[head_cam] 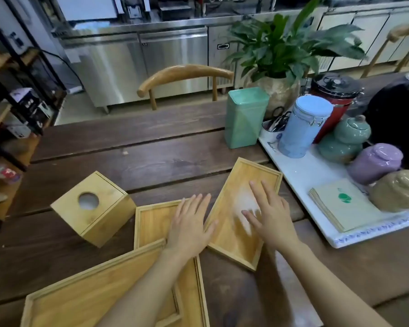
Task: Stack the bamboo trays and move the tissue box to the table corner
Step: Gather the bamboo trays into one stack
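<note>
Three bamboo trays lie on the dark wooden table (pixel 139 142). The right tray (pixel 234 234) is tilted, and my right hand (pixel 269 215) hovers over or rests on it, fingers spread. The middle tray (pixel 151 223) lies under my left hand (pixel 189 225), which is flat with fingers apart. The large near tray (pixel 85 293) overlaps the middle tray's near end. A bamboo tissue box (pixel 93 208) with a round hole on top stands left of the trays, untouched.
A white rectangular platter (pixel 300 171) at the right carries several jars and a stack of paper napkins (pixel 340 206). A green tin (pixel 244 119) and a potted plant (pixel 283 50) stand behind. A wooden chair (pixel 184 74) faces the far table edge.
</note>
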`<state>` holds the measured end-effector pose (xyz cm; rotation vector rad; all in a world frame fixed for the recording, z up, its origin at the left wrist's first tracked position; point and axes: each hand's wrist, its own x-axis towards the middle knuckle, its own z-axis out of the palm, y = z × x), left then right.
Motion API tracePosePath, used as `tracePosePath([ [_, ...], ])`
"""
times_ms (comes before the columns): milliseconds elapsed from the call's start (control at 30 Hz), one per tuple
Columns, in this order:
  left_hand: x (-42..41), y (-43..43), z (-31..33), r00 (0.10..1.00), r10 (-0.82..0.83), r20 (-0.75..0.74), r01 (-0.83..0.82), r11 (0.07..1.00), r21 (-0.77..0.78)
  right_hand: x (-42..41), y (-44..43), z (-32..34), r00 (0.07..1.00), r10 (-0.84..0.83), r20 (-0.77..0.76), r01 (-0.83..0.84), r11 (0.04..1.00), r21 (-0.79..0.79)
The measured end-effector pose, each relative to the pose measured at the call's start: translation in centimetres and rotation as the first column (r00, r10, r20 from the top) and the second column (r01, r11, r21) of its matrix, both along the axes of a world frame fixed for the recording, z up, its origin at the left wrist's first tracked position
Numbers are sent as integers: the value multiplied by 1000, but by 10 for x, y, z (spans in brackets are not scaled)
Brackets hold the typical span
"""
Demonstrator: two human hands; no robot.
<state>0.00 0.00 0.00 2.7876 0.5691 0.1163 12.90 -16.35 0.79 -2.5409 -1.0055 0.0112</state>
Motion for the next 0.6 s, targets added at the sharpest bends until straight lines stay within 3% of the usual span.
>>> tracePosePath([
  [133,-4,-8,-9,995,3,-97,-5,1000,-17,-7,-2,-14,983,-114,-145,108,993,-51],
  [267,-8,-25,-13,992,40,-121,-58,987,-152,-15,-2,-27,937,-194,-289,185,981,-59],
  [367,-8,-38,-11,985,115,-129,-146,953,-266,-21,3,-31,886,-220,-408,249,968,18],
  [467,-5,-49,-4,971,133,-201,-193,927,-322,-18,5,-34,877,-225,-425,264,964,33],
  [600,-7,-60,4,958,99,-268,-176,943,-281,-5,-3,-38,923,-144,-357,140,989,-37],
])
